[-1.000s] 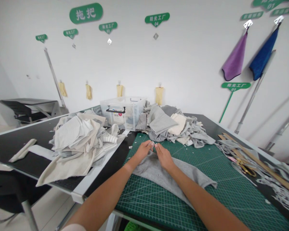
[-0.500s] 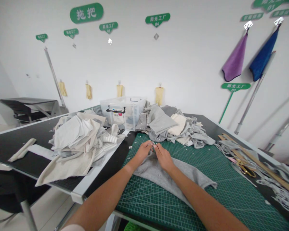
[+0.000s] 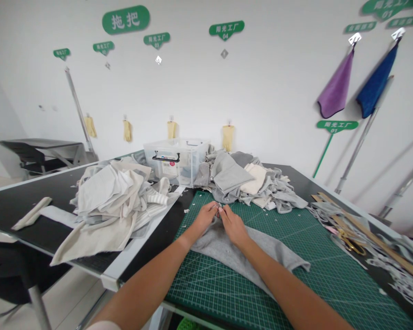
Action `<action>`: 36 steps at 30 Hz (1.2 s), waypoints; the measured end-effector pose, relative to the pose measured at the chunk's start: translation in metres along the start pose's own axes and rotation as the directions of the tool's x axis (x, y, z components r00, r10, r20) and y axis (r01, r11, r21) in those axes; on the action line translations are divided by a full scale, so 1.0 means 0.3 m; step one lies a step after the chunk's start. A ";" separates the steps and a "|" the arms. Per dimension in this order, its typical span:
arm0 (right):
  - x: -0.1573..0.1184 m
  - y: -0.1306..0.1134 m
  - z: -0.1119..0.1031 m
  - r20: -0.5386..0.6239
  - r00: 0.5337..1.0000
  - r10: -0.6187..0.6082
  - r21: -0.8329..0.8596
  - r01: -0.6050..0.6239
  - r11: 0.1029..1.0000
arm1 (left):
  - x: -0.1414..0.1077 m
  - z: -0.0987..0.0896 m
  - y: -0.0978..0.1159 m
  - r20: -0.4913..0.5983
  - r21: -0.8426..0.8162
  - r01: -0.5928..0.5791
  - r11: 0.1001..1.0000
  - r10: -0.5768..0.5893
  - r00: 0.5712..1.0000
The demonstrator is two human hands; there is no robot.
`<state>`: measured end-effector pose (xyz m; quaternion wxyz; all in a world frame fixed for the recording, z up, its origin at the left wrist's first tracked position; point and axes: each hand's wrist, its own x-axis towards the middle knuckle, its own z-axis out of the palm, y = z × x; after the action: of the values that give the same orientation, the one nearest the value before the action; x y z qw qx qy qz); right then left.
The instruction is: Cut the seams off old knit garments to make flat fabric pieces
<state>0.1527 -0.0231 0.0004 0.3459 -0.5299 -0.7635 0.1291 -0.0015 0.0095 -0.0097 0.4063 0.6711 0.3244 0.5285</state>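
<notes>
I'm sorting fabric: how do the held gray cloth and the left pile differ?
The gray cloth is in the left hand and right hand; the pile is untouched. The gray cloth lies on the green mat, the pile on the black table. The pile is mostly paler than the gray cloth. Both are rumpled.

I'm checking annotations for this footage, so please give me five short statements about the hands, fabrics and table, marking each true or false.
1. The left hand and right hand are close together at the grey cloth. True.
2. The scissors are in the right hand. False: the gold-handled scissors lie apart from both hands, toward the table's right side.
3. The grey cloth lies over a green cutting mat. True.
4. The purple cloth hangs right of the blue one. False: the purple cloth hangs left of the blue cloth.
5. The clear bin has no handle. False: a black handle shows.
</notes>
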 end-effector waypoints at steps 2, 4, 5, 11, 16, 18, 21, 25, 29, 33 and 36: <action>-0.001 -0.001 -0.001 -0.005 1.000 -0.003 -0.011 0.003 1.000 | 0.002 0.000 -0.002 -0.003 0.013 -0.006 1.000 0.006 1.000; -0.001 -0.003 -0.003 -0.002 1.000 0.006 -0.021 -0.006 1.000 | 0.004 -0.001 -0.006 -0.003 0.021 -0.013 1.000 0.013 1.000; -0.001 -0.004 -0.004 0.002 1.000 0.012 -0.023 -0.012 1.000 | 0.005 -0.001 -0.009 -0.002 0.025 -0.013 1.000 0.013 1.000; -0.001 -0.004 -0.004 0.009 1.000 0.008 -0.002 -0.008 1.000 | 0.003 -0.003 -0.021 -0.010 0.042 0.005 0.999 -0.005 1.000; 0.002 0.004 0.000 -0.006 1.000 -0.015 0.006 0.015 1.000 | -0.003 -0.004 0.002 0.002 0.037 -0.009 0.999 0.009 1.000; 0.003 0.006 0.001 -0.017 1.000 -0.025 0.011 0.026 1.000 | -0.004 -0.004 0.016 0.006 0.046 -0.013 0.999 0.013 1.000; 0.004 0.005 0.001 -0.025 0.999 -0.024 0.018 0.025 1.000 | -0.002 -0.002 0.026 0.007 0.050 -0.018 0.999 0.018 1.000; 0.001 0.000 0.000 -0.012 1.000 0.014 0.014 -0.014 1.000 | 0.002 -0.001 0.013 -0.008 0.054 -0.002 0.999 0.002 1.000; 0.000 -0.003 0.000 -0.002 1.000 0.011 0.001 -0.011 1.000 | 0.003 -0.003 0.000 -0.010 0.056 -0.003 0.998 0.004 1.000; 0.003 0.001 0.004 0.001 1.000 0.005 -0.005 -0.005 1.000 | -0.002 -0.003 0.008 -0.017 0.060 0.015 0.998 -0.014 1.000; 0.004 0.005 0.007 0.000 1.000 -0.002 -0.017 0.002 1.000 | -0.005 -0.003 0.014 -0.018 0.063 0.048 0.997 -0.047 0.999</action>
<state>0.1522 -0.0211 -0.0016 0.3415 -0.5319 -0.7652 0.1221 -0.0028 0.0064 -0.0066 0.3946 0.6713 0.3601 0.5138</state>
